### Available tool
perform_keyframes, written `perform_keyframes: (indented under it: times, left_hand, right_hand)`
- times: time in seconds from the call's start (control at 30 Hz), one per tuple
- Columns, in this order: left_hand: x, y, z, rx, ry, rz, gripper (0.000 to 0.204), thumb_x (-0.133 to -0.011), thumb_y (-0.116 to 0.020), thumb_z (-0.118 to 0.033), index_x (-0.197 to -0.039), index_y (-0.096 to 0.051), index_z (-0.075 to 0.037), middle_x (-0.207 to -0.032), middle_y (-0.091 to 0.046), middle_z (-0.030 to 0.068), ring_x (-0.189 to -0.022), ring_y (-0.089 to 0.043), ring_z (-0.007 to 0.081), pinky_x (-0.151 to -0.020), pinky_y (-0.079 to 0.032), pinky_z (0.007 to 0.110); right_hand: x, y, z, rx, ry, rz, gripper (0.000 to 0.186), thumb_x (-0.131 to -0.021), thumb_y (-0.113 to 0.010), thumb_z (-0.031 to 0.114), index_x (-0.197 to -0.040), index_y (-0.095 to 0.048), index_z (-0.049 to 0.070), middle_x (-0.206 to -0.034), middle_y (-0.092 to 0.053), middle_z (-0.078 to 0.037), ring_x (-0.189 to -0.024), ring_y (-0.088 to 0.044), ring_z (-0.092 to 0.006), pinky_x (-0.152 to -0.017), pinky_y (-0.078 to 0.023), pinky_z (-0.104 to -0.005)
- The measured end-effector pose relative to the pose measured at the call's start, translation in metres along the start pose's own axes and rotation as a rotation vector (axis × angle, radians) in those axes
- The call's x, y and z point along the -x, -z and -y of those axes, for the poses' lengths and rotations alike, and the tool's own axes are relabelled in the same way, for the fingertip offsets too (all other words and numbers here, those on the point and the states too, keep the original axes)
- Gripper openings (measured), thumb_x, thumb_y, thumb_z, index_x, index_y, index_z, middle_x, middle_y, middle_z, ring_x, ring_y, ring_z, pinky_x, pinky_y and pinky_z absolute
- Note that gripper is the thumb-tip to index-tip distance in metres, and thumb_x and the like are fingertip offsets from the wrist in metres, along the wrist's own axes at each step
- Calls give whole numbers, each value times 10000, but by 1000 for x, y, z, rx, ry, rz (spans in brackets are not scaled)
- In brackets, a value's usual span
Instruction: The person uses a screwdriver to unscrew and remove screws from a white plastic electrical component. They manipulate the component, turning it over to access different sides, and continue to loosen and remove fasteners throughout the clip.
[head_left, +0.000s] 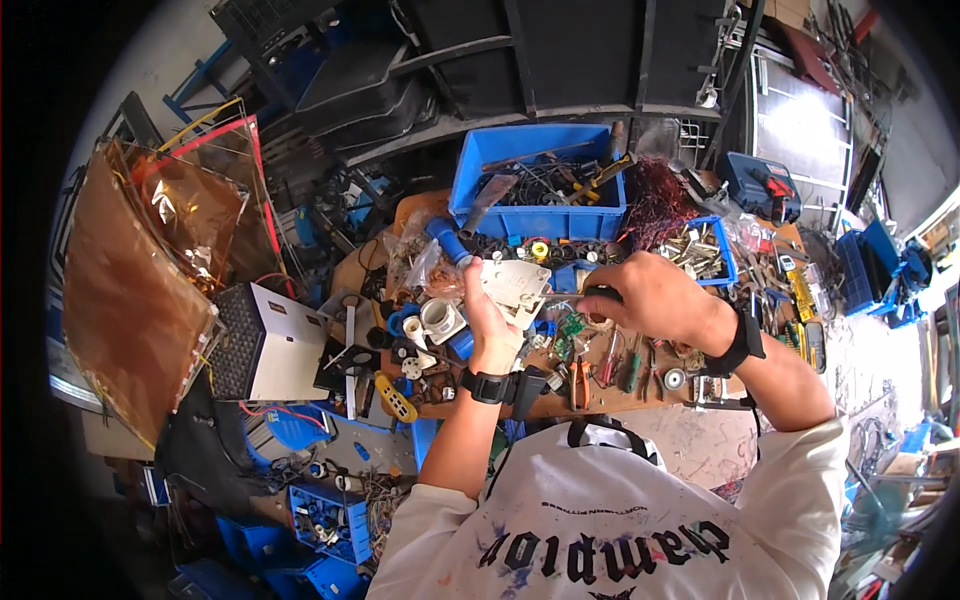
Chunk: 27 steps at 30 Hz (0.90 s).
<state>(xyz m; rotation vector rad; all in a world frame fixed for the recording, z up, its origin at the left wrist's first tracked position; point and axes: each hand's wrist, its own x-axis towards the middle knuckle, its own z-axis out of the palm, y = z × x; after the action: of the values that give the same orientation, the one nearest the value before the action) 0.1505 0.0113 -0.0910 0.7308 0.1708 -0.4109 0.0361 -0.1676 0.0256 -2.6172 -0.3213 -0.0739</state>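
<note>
A white plastic casing part (513, 284) is held up above the cluttered bench by my left hand (488, 322), its thumb along the near side. My right hand (655, 295) is closed around the dark handle of a screwdriver (604, 293). The thin metal shaft runs left to the casing's right edge; whether the tip sits in a screw is too small to tell. Beneath the casing lie a green circuit board (572, 325) and small loose parts. Left of my left wrist is a white round fitting (438, 317).
A large blue bin (545, 222) of tools and cables stands at the back. Behind my right hand are tangled reddish wire (659, 200) and a blue tray (731, 252) of metal pieces. Orange-handled pliers (579, 385) and a yellow power strip (396, 397) lie near the front edge.
</note>
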Motion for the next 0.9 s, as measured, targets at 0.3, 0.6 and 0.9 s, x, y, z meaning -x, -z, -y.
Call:
perform_keyframes:
  times: [0.3, 0.6, 0.9]
  left_hand:
    - [16, 3, -20, -48, 104, 126, 546, -908, -472, -593, -1095, -565, -89, -1049, -657, 147, -942, -656, 333, -788, -539, 560]
    - [37, 3, -39, -332, 45, 582, 446, -925, -613, -201, -1309, -470, -25, -1238, -598, 143, -1164, -581, 319, -994, -470, 497]
    - [54, 2, -38, -230, -21, 375, 455, -955, -574, -283, -1297, -468, -2, -1228, -598, 169, -1123, -607, 325, -929, -536, 449]
  right_hand:
    - [13, -30, 23, -269, -173, -157, 261, -890, -651, 246, -934, -655, -11, -690, -631, -223, -658, -632, -391, -594, -487, -438]
    - [29, -23, 20, -361, -192, -173, 351, -884, -673, 275, -1049, -636, -32, -738, -642, -235, -651, -635, -375, -598, -489, -411]
    - [67, -13, 55, -249, -219, -196, 273, -856, -676, 169, -1045, -592, -9, -709, -635, -207, -627, -632, -388, -557, -493, -430]
